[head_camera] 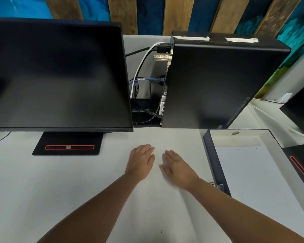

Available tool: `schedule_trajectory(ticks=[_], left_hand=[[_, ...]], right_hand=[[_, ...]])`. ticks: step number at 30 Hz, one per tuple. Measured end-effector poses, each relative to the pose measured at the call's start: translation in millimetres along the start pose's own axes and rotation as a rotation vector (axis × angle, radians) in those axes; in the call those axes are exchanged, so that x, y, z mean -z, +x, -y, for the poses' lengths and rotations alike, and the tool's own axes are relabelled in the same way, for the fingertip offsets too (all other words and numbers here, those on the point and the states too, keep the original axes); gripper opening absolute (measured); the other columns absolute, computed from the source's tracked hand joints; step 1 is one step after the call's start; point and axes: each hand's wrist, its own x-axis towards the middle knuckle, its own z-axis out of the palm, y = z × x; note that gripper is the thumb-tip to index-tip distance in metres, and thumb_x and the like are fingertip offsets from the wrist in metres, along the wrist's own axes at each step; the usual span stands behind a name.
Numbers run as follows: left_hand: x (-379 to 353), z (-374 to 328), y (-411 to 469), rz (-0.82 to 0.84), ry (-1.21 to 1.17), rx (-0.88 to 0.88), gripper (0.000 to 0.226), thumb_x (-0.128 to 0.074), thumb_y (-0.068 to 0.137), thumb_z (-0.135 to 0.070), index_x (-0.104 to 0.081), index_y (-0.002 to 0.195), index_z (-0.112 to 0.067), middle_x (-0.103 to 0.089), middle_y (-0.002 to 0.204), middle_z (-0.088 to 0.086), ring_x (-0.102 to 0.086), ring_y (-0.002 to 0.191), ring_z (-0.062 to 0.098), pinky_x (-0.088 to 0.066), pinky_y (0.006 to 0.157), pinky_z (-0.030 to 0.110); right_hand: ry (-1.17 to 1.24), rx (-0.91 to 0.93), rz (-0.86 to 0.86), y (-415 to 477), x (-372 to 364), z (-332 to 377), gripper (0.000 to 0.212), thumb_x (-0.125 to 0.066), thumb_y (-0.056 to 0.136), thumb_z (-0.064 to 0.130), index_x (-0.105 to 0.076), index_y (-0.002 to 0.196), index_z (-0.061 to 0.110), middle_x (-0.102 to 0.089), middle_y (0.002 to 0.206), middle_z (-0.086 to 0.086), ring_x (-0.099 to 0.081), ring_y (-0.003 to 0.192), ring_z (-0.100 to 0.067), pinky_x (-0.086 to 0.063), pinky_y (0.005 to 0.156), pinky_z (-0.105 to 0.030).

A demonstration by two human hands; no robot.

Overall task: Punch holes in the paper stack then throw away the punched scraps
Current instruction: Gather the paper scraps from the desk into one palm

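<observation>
My left hand (141,161) lay palm down with the fingers straight and close together, holding nothing. My right hand (178,168) was just beside it, also flat and empty, its fingers stretched forward and a little blurred. Only a narrow strip of the white desk (60,181) showed between the two. I could not tell whether the palms pressed on the desk or sat just above it.

The paper stack (253,174) was to the right of my right hand, lying flat inside an open dark blue binder (216,162) with a white lining. A few small dark dots showed along the sheet's far edge. The binder's near spine edge passed close to my right wrist, and a small metal fitting (218,186) sat there beside my forearm.

Ahead of my left hand and off to the left stood the black monitor base (68,142), marked with a red-outlined slot, and above it the dark monitor (56,76). Straight ahead of both hands a bundle of cables (142,67), white, black and blue, ran down behind the screen, with a brass-coloured combination lock (162,57) near the top. Ahead of my right hand stood a black computer tower (218,81) with two strips of white tape (191,38) on its top. Far to the right, past the binder, lay a second black base (302,165) with a red line.
</observation>
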Motion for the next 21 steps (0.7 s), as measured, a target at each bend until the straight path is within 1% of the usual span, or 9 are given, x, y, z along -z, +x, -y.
schedule_trajectory(ticks=[1, 2, 4, 6, 7, 9, 11, 14, 21], left_hand=[[0, 1, 1, -0.001, -0.003, -0.001, 0.070, -0.011, 0.085, -0.043, -0.058, 0.129, -0.016, -0.053, 0.139, 0.002, -0.044, 0.131, 0.019, -0.029, 0.109, 0.034], [1, 2, 1, -0.005, -0.007, -0.005, 0.069, -0.011, 0.086, -0.043, -0.059, 0.128, -0.016, -0.054, 0.138, 0.002, -0.045, 0.131, 0.019, -0.029, 0.108, 0.034], [0, 4, 2, -0.011, -0.010, -0.012, 0.069, -0.012, 0.086, -0.043, -0.059, 0.128, -0.016, -0.054, 0.138, 0.002, -0.044, 0.131, 0.018, -0.029, 0.108, 0.033], [0, 5, 3, -0.008, -0.005, -0.027, 0.069, -0.011, 0.086, -0.043, -0.058, 0.129, -0.016, -0.052, 0.140, 0.001, -0.042, 0.133, 0.017, -0.027, 0.110, 0.032], [-1, 6, 3, -0.006, -0.001, -0.034, 0.069, -0.011, 0.086, -0.043, -0.057, 0.130, -0.017, -0.051, 0.141, 0.001, -0.041, 0.134, 0.016, -0.026, 0.110, 0.032], [-1, 7, 3, -0.010, -0.002, -0.048, 0.068, -0.011, 0.087, -0.042, -0.056, 0.131, -0.017, -0.049, 0.143, 0.000, -0.040, 0.135, 0.016, -0.025, 0.111, 0.031], [-2, 8, 2, -0.017, -0.008, -0.048, 0.062, -0.014, 0.090, -0.039, -0.054, 0.133, -0.018, -0.047, 0.145, -0.001, -0.037, 0.136, 0.014, -0.022, 0.112, 0.030], [-2, 8, 2, -0.024, -0.025, -0.050, 0.047, -0.028, 0.097, -0.030, -0.050, 0.137, -0.018, -0.043, 0.148, -0.002, -0.033, 0.139, 0.013, -0.017, 0.114, 0.027], [10, 8, 19, 0.041, -0.015, 0.032, 0.051, -0.032, 0.101, -0.026, -0.024, 0.150, -0.013, -0.020, 0.159, 0.002, -0.014, 0.147, 0.014, -0.005, 0.120, 0.031]], right_hand=[[0.007, 0.023, -0.048, 0, -2, -2, 0.036, -0.031, 0.094, 0.032, -0.054, 0.105, 0.007, -0.056, 0.109, -0.008, -0.049, 0.113, -0.028, -0.041, 0.099, -0.035], [0.043, 0.020, -0.100, 1, 2, -2, 0.029, -0.032, 0.092, 0.028, -0.053, 0.089, 0.009, -0.052, 0.090, -0.003, -0.051, 0.094, -0.025, -0.043, 0.086, -0.031], [0.103, -0.007, -0.173, 10, 14, -3, 0.025, -0.034, 0.091, 0.021, -0.055, 0.084, 0.009, -0.053, 0.084, -0.001, -0.051, 0.085, -0.023, -0.040, 0.078, -0.028], [0.078, -0.058, -0.190, 25, 23, -10, 0.027, -0.040, 0.094, 0.015, -0.058, 0.112, 0.003, -0.060, 0.113, -0.012, -0.051, 0.111, -0.030, -0.037, 0.096, -0.029], [0.069, -0.103, -0.156, 33, 26, -12, 0.036, -0.041, 0.095, 0.015, -0.049, 0.128, 0.002, -0.051, 0.133, -0.014, -0.042, 0.127, -0.029, -0.028, 0.107, -0.028], [0.082, -0.156, -0.064, 48, 32, -14, 0.050, -0.040, 0.098, 0.019, -0.029, 0.144, 0.005, -0.027, 0.153, -0.011, -0.021, 0.143, -0.023, -0.012, 0.115, -0.025], [0.087, -0.155, 0.010, 60, 36, -10, 0.054, -0.037, 0.099, 0.022, -0.018, 0.147, 0.009, -0.014, 0.158, -0.007, -0.009, 0.146, -0.019, -0.006, 0.116, -0.025], [0.025, -0.143, 0.109, 70, 38, -4, 0.054, -0.032, 0.100, 0.026, -0.012, 0.148, 0.009, -0.007, 0.159, -0.007, -0.002, 0.147, -0.021, -0.003, 0.119, -0.035], [-0.045, -0.008, 0.143, 50, 24, -3, 0.049, -0.030, 0.100, 0.028, -0.022, 0.147, 0.014, -0.015, 0.158, -0.006, -0.010, 0.146, -0.019, -0.012, 0.119, -0.033]])
